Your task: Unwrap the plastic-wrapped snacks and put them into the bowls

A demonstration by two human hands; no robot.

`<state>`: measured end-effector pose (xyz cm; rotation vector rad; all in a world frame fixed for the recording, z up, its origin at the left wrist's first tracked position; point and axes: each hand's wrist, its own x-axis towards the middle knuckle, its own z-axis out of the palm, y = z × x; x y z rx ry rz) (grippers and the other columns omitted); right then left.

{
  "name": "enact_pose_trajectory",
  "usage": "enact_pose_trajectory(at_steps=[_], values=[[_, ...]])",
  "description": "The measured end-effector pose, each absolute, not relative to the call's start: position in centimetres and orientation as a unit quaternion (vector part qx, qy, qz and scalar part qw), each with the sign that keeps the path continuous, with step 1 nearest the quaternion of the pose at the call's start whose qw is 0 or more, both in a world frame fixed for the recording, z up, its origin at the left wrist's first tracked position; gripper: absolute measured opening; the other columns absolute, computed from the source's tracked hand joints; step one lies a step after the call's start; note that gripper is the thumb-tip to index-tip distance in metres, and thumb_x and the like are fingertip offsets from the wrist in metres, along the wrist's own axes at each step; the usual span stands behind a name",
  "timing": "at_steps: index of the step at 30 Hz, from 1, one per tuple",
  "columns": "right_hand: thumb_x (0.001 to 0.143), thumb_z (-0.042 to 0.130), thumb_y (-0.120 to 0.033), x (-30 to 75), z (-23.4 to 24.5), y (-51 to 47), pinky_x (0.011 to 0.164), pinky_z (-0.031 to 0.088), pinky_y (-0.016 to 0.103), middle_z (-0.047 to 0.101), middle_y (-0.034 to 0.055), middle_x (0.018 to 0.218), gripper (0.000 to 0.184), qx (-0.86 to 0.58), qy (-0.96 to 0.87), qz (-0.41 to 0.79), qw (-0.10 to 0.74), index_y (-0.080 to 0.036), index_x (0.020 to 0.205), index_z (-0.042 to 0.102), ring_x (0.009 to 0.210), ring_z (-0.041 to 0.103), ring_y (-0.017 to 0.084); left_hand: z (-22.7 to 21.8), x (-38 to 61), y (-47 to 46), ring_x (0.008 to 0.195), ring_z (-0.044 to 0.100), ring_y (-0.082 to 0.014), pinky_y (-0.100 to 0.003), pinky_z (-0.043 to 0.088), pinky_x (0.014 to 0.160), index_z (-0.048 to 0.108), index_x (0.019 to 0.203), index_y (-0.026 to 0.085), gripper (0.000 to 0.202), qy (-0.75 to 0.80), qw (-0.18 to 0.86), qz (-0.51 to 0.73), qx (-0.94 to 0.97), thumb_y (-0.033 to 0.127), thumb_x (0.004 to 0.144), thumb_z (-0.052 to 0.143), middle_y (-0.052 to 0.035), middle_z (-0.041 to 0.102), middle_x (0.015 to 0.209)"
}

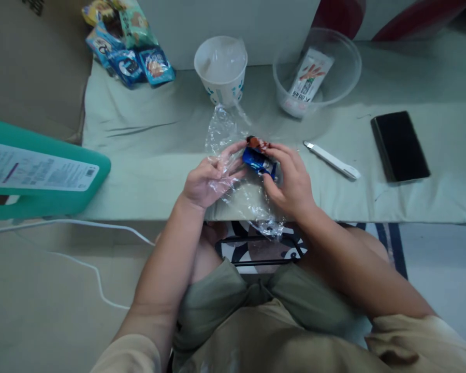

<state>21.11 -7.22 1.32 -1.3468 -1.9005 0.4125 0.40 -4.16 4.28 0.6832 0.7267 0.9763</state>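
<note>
My left hand (209,178) pinches a sheet of crinkled clear plastic wrap (227,134) that hangs from the table's front edge down toward my lap. My right hand (289,178) is closed around a small blue snack packet (258,160) with a red-brown end, held against the wrap. Both hands meet over the front edge of the pale green cloth-covered table (147,155).
A white paper cup (220,70) lined with plastic and a clear bowl (344,57) holding a white packet (309,77) stand behind the hands. A white utility knife (332,160) and a black phone (399,146) lie right. Several snack packets (128,44) sit back left; a teal box (42,173) left.
</note>
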Motion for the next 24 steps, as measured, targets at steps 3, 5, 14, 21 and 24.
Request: enact_pose_trajectory(at_steps=[3,5,14,21,24], values=[[0.084,0.063,-0.029,21.0,1.0,-6.2,0.113,0.043,0.06,0.057,0.0183,0.145,0.067,-0.55,-0.736,0.15,0.364,-0.023,0.148,0.045,0.133,0.054,0.039,4.5,0.7,-3.8,0.122,0.067,-0.0361,-0.055,0.056,0.103,0.044,0.045,0.018,0.023,0.307,0.785,0.464,0.273,0.021,0.049,0.067,-0.0049,0.073,0.126],[0.079,0.069,-0.037,20.9,0.7,-6.0,0.11,0.041,0.063,0.056,0.0198,0.144,0.08,-0.561,-0.737,0.144,0.348,-0.022,0.152,0.038,0.129,0.054,0.042,4.5,1.0,-3.8,0.12,0.068,-0.0363,-0.057,0.056,0.101,0.045,0.046,0.018,0.019,0.294,0.794,0.466,0.257,0.022,0.05,0.064,-0.0043,0.074,0.125],[0.077,0.077,-0.046,23.5,-0.1,-4.8,0.092,0.054,0.05,0.065,0.015,0.121,0.066,-0.557,-0.705,0.245,0.363,-0.023,0.135,0.057,0.109,0.064,0.032,4.6,0.6,-3.1,0.131,0.06,-0.0436,-0.066,0.053,0.102,0.049,0.049,0.019,0.011,0.285,0.812,0.455,0.227,0.023,0.047,0.058,-0.0079,0.075,0.121],[0.08,0.076,-0.045,25.6,1.2,-5.9,0.095,0.057,0.049,0.072,0.0107,0.121,0.053,-0.551,-0.617,0.329,0.456,-0.025,0.126,0.059,0.105,0.072,0.027,4.5,-0.8,-1.5,0.128,0.062,-0.0399,-0.062,0.056,0.098,0.055,0.052,0.019,0.003,0.308,0.793,0.484,0.204,0.022,0.052,0.056,-0.0077,0.077,0.117],[0.078,0.078,-0.044,26.6,3.0,-5.0,0.088,0.061,0.045,0.073,0.0092,0.115,0.05,-0.562,-0.537,0.32,0.542,-0.025,0.12,0.059,0.099,0.073,0.025,4.3,-1.0,-1.0,0.125,0.064,-0.0381,-0.062,0.057,0.098,0.056,0.053,0.018,0.004,0.332,0.783,0.489,0.193,0.021,0.055,0.056,-0.0094,0.077,0.112]])
